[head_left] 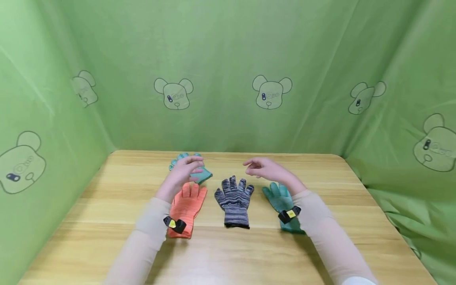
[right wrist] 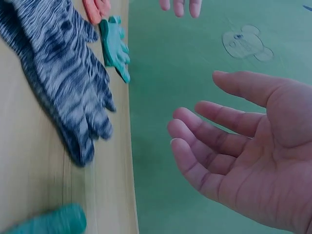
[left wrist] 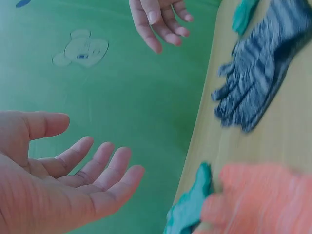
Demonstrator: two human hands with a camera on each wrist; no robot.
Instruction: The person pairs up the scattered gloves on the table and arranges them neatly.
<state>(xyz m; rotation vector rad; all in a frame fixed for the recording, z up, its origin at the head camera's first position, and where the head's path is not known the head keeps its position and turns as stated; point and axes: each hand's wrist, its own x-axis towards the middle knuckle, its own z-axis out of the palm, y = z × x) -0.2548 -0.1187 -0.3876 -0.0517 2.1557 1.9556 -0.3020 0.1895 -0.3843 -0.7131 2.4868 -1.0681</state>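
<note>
Both hands hover above the table with loosely bent fingers and hold nothing. In the head view my left hand (head_left: 183,171) is over the far left, covering part of a teal glove (head_left: 202,175). Below it lies an orange glove (head_left: 185,206), partly behind the left forearm. A dark grey-and-white striped knit glove (head_left: 236,204) lies flat in the middle, fingers pointing away. My right hand (head_left: 267,169) is above and to the right of that striped glove. A green glove (head_left: 281,198) lies under the right wrist, its cuff partly hidden. Each wrist view shows its hand's palm and relaxed fingers.
The gloves lie on a light wooden table (head_left: 228,257) with rounded far corners. Green curtains (head_left: 228,126) printed with bear heads stand behind and on both sides. Each wrist wears a black strap piece with a yellow mark, such as the left strap (head_left: 175,225).
</note>
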